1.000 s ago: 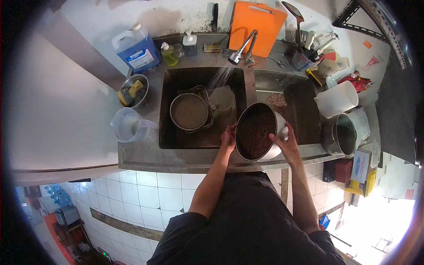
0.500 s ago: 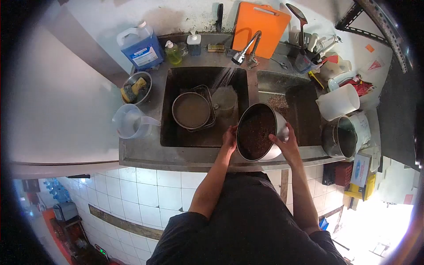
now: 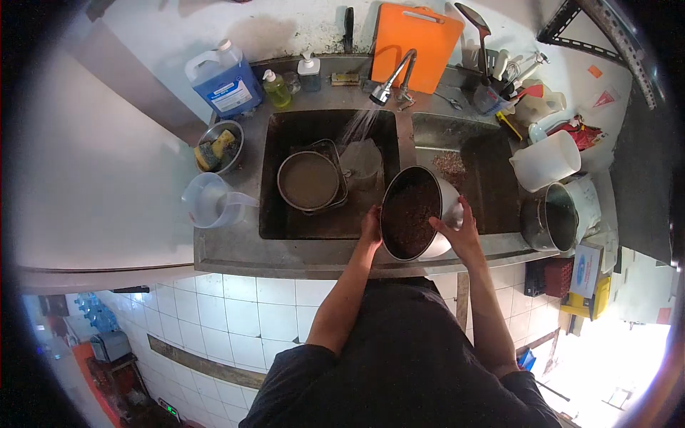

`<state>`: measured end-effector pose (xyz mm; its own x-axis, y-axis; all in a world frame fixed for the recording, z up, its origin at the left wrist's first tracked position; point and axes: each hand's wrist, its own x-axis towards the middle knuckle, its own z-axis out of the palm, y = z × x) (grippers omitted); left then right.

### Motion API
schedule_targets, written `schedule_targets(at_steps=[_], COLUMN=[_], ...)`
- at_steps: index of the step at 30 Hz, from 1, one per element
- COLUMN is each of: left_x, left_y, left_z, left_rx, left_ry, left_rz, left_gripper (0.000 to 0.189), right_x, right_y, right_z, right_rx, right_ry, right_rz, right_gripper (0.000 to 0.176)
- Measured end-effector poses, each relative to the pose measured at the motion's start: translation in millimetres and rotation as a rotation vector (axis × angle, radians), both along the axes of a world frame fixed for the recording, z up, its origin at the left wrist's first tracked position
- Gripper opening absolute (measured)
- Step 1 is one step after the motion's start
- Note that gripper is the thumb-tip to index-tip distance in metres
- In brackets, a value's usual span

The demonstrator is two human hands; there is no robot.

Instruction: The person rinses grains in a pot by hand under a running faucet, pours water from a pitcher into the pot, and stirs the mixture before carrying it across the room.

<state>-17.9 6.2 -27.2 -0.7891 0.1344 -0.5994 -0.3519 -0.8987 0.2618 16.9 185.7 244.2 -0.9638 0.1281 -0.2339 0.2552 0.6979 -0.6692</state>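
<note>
A metal pot [image 3: 444, 214] is tilted to the left at the front of the sink, with dark reddish-brown grainy contents [image 3: 412, 217] inside. My left hand [image 3: 371, 227] grips its left rim. On the right, my right hand [image 3: 460, 232] is closed round the rim and side, its thumb over the edge. Water runs from the faucet [image 3: 382, 93] into the left sink basin [image 3: 285, 227]. In that basin a round container of murky liquid [image 3: 309, 180] stands beside a translucent container [image 3: 362, 162] under the stream. Reddish bits [image 3: 449, 164] lie in the right basin [image 3: 492, 203].
Left of the sink are a clear measuring jug [image 3: 207, 201], a bowl with sponges [image 3: 230, 146] and a blue jug [image 3: 227, 89]. An orange cutting board [image 3: 417, 46] leans behind. At right stand a white pitcher [image 3: 548, 160], another pot [image 3: 551, 217] and a utensil holder [image 3: 492, 98].
The camera view has shifted slightly. Both hands keep hold of the pot, which stays almost in the same place and tilt. Water is still running.
</note>
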Motion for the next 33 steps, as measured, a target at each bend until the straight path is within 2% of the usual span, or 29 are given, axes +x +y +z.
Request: schedule_targets(at_steps=[2,5,9,11,15,17,18,20,23,26,29,32,33], left_x=[6.7,4.8,5.9,6.2,3.0,3.9,4.9,8.0,1.9,5.4,4.2,10.1,10.0], left_y=[0.1,-4.7,-5.1,-4.2,-13.8,-25.3,-22.0,-10.5,-7.1,-7.0,-9.3,-7.7,-7.0], left_z=[18.9,-1.8,2.0,19.5,-54.2,-64.5,-48.5,1.6,-19.5,1.1,-18.2,17.9,16.9], left_rx=[0.019,-0.003,0.066,0.005,0.088,0.427,0.427,0.114,0.048,0.077,0.098,0.066,0.066], left_ry=[0.095,0.102,0.101,-0.024,0.054,0.383,0.383,0.166,0.083,0.033,0.056,0.111,0.11], left_rz=[-0.021,-0.078,-0.044,0.013,-0.027,-0.24,-0.241,0.004,0.049,0.069,0.056,0.031,0.031], left_gripper=[0.046,0.046,0.046,0.045,0.044,0.046,0.046,0.038,0.037,0.039,0.04,0.039,0.039], right_x=[0.6,1.4,3.3,3.5,1.9,1.3,0.3,-0.4,0.9,3.4,2.3,2.3,2.7], right_y=[0.7,-0.8,-1.3,-2.0,-2.2,0.2,2.0,4.2,4.6,0.8,-1.4,-2.2,-1.7], right_z=[0.2,1.6,2.5,4.2,7.7,1.0,-3.7,-9.2,-10.0,-2.1,3.1,5.3,3.8], right_rx=[-0.015,-0.01,-0.016,-0.038,-0.017,-0.019,-0.025,-0.031,-0.09,-0.054,-0.05,-0.032,-0.032], right_ry=[0.006,0.009,0.032,0.038,-0.016,-0.003,0.015,0.032,0.018,0.07,0.029,0.018,0.025], right_rz=[0.009,0.003,0.034,0.039,0.011,0.017,0.02,0.022,0.011,0.041,0.025,0.044,0.045], right_gripper=[0.101,0.101,0.102,0.102,0.103,0.103,0.103,0.104,0.105,0.105,0.105,0.105,0.105])
